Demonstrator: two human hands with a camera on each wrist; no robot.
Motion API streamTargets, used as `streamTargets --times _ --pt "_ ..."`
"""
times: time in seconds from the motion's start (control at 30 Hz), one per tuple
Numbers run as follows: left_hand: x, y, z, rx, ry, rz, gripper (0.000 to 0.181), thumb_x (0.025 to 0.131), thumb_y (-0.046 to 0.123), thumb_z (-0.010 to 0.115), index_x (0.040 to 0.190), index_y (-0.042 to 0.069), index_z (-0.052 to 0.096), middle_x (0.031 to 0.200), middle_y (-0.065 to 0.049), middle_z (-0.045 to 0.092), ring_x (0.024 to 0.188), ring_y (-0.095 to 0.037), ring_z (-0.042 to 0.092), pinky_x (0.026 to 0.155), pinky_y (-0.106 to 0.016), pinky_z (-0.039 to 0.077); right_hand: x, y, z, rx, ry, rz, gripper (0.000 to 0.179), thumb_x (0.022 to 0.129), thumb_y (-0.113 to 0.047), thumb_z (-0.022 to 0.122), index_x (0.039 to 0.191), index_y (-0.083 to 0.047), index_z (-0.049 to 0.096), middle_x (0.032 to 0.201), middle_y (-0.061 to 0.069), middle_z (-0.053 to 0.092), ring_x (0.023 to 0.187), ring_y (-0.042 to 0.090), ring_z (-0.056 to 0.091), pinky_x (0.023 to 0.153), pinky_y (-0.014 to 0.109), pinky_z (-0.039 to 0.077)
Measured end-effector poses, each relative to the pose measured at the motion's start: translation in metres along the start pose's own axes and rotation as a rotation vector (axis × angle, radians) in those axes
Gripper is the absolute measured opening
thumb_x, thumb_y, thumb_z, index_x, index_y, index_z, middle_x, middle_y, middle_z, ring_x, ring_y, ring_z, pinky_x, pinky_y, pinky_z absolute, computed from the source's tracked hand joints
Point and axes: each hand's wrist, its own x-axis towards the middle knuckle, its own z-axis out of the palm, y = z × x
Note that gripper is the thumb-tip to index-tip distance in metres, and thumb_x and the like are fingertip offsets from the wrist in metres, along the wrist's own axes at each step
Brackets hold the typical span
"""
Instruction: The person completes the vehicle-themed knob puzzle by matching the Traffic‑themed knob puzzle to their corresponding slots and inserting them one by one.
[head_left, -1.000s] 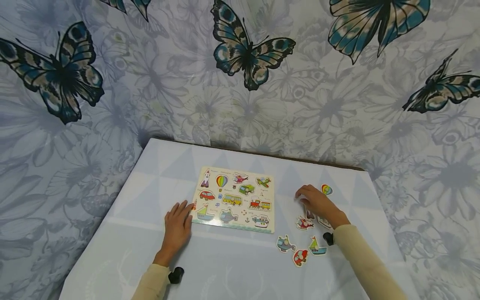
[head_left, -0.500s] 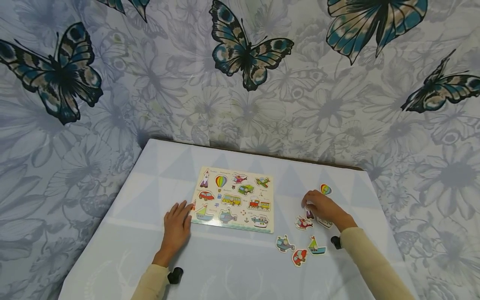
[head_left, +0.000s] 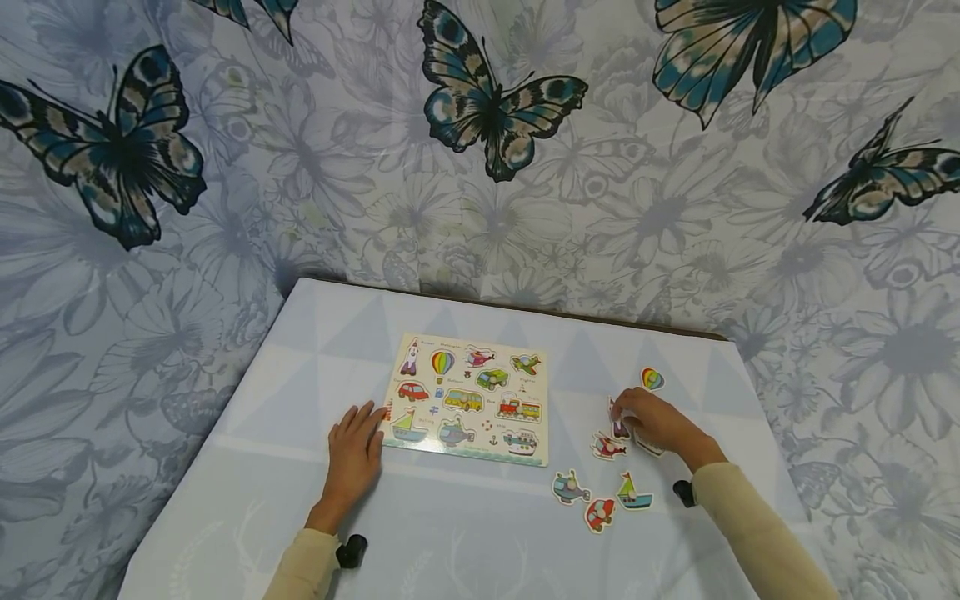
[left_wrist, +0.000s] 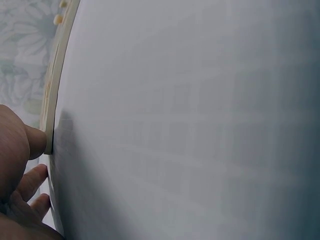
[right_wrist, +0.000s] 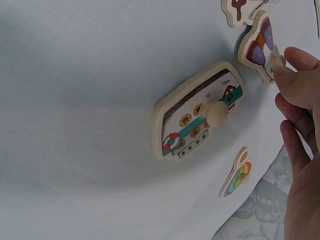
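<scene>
Head view: pinched rocket piece (head_left: 619,429) with right hand (head_left: 656,419), rested relaxed left hand (head_left: 356,450) against board (head_left: 482,442); left six other pieces (head_left: 571,488) unplaced, right of frame; couldn't verify placements.

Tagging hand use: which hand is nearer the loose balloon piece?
Right. The right hand is just short of the balloon piece; the left hand is farther, at the left edge of the board.

The wall (head_left: 375,242) behind is covered with grey flowers (head_left: 658,212) and large teal-and-black butterflies (head_left: 495,108). The pale counter (head_left: 247,467) is printed with bluish triangles (head_left: 367,327) and, nearer the camera, with faint antlers (head_left: 454,557).
</scene>
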Motion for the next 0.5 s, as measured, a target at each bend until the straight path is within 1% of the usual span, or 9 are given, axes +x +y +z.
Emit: streamTargets --times 0.23,0.5 --pt "-0.0008 0.0011 -0.0009 -0.003 0.002 0.002 0.04 0.098 0.006 0.057 0.138 0.003 0.057 0.15 -0.025 0.047 0.142 -0.049 0.033 0.109 -0.072 0.018 0.0009 0.0002 0.0036 -0.028 0.036 -0.059 0.021 0.087 -0.001 0.073 0.096 -0.019 0.069 0.104 -0.005 0.066 0.104 0.021 0.059 0.095 0.049 0.052" --pt "-0.0006 0.0019 -0.0005 -0.016 0.022 0.008 0.04 0.098 0.006 0.057 0.137 0.003 0.058 0.149 -0.026 0.048 0.141 -0.05 0.033 0.109 -0.072 0.019 0.0029 -0.0027 0.0028 -0.026 0.02 -0.053 0.018 0.088 -0.002 0.072 0.095 -0.018 0.071 0.105 -0.003 0.067 0.103 0.021 0.06 0.094 0.048 0.053"
